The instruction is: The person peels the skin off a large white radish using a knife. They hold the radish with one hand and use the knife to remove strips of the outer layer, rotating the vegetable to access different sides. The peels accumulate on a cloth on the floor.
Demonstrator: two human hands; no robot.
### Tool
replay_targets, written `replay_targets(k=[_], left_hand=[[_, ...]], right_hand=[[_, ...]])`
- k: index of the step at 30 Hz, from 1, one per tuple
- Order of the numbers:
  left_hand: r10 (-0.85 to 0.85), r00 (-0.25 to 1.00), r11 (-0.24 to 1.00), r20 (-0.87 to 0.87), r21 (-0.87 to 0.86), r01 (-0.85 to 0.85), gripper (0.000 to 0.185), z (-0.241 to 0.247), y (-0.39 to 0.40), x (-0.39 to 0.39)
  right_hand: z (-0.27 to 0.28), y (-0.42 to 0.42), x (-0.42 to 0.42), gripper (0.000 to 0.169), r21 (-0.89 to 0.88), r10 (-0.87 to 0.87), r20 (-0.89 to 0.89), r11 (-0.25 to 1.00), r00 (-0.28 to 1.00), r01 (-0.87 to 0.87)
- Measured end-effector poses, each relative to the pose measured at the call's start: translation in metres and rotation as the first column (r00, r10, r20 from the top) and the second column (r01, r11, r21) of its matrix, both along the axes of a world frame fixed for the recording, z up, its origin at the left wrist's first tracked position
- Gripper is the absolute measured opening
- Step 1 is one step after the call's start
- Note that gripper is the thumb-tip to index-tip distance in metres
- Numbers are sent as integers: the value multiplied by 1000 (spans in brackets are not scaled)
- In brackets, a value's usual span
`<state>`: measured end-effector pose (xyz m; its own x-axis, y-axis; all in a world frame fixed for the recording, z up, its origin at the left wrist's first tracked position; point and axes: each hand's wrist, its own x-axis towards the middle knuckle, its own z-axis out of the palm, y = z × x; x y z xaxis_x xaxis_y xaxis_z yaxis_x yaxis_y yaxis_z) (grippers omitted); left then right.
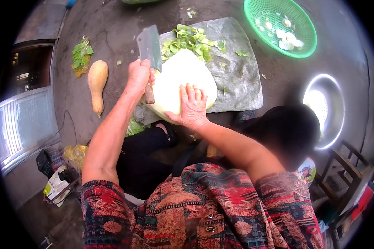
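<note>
My left hand [139, 76] is closed around the wooden handle of a cleaver [150, 48], whose broad blade points up and away from me. The cleaver is at the left side of a large, pale, rounded piece [187, 73], overexposed, perhaps a gourd or cabbage. On the near part of that piece my right hand [191, 105] lies flat, fingers spread. Cut green leaf pieces [190, 40] are heaped just beyond it, on a grey woven sheet [240, 84] on the floor. Whether the blade touches the pale piece I cannot tell.
A butternut squash [98, 84] and leafy greens [82, 54] lie at the left. At the upper right stands a green plastic colander [311, 46] holding white pieces. A metal basin [338, 115] stands at the right, above a wooden stool or chair frame [346, 174]. A cable runs along the left wall.
</note>
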<state>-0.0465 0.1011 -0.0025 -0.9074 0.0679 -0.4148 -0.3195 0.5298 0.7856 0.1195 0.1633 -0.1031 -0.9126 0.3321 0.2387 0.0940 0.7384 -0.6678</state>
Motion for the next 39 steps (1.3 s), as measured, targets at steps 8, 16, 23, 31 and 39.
replay_targets(k=[8, 16, 23, 31, 39], left_hand=[[-363, 930, 886, -65, -333, 323, 27, -19, 10, -7], [-516, 848, 772, -123, -496, 398, 28, -38, 6, -20], [-643, 756, 664, -123, -583, 470, 30, -43, 8, -23], [-389, 915, 841, 112, -362, 402, 26, -31, 18, -17], [-65, 973, 981, 221, -163, 103, 18, -34, 18, -16]], right_hand=[[-1, -2, 1, 94, 20, 14, 11, 1000, 1000, -15], [0, -4, 0, 94, 18, 13, 6, 1000, 1000, -13], [0, -3, 0, 92, 9, 21, 27, 1000, 999, -21], [4, -1, 2, 91, -24, 46, 63, 999, 997, -45], [5, -2, 2, 91, -8, 53, 65, 999, 996, -53]])
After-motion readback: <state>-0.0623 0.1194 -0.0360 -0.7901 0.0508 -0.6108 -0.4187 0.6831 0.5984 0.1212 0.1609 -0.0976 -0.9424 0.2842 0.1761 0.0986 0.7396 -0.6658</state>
